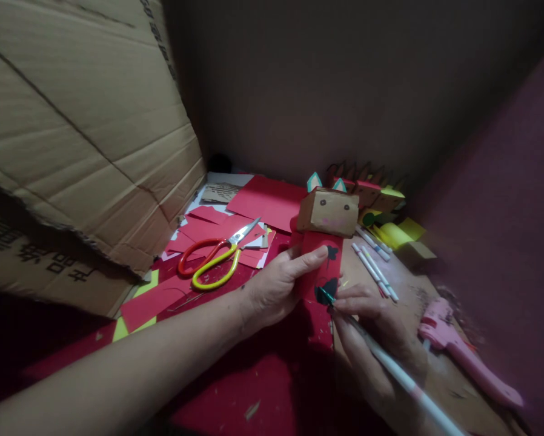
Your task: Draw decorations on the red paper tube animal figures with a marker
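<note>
A cardboard figure (329,212) has a brown box head with drawn eyes, blue-edged pointed ears and a red body with dark green shapes. My left hand (283,281) is wrapped round its red body, the thumb lying on the front beside the upper dark shape. Between the fingers of my right hand (376,333) is a long white marker (403,378). Its green tip touches the lower dark shape near the bottom of the body.
Scissors (215,261) with red and yellow handles lie on red paper (272,200) at left. Several markers (376,272), yellow paper pieces (394,233) and a pink glue gun (467,351) are at right. More figures (367,192) stand behind. Large cardboard (85,121) rises at left.
</note>
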A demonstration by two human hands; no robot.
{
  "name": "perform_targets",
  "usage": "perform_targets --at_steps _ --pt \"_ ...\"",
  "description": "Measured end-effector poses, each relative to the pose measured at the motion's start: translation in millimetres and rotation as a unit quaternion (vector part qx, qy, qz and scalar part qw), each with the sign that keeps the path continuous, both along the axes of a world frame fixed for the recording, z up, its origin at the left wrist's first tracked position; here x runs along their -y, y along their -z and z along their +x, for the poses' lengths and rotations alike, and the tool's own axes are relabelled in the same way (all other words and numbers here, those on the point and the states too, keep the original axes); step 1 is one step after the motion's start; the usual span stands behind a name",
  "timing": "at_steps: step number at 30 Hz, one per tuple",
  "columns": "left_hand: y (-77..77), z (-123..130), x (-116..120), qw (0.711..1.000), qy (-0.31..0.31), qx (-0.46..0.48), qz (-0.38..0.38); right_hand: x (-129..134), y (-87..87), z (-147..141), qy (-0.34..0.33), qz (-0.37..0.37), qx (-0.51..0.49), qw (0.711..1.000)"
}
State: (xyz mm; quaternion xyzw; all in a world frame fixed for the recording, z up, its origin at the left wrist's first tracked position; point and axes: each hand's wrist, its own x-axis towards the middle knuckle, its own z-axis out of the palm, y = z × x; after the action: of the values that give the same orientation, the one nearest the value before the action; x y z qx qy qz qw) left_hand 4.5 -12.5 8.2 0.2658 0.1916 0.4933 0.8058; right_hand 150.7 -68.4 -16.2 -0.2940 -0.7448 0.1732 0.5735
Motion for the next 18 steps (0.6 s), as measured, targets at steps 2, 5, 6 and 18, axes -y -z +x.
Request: perform_targets --at_steps 2,5,6,18 --pt "-0.2 0.1 0.1 1.0 0.0 -0.001 0.008 0.2 -0.1 0.4 -0.002 0.003 -0.001 1.0" --pt "1.1 -0.7 -0.2 1.0 0.007 -0.008 0.008 1.1 -0.4 1.2 0.006 0.01 0.013 1.0" --pt "1.7 -1.0 -0.4 1.0 0.008 -0.008 0.007 1.3 -0.3 1.4 0.003 0.011 0.016 1.0" --pt "1.2 -0.2 -0.5 1.0 0.004 -0.007 0.016 0.4 -1.1 1.4 -0.015 -0.002 -0.002 1.0"
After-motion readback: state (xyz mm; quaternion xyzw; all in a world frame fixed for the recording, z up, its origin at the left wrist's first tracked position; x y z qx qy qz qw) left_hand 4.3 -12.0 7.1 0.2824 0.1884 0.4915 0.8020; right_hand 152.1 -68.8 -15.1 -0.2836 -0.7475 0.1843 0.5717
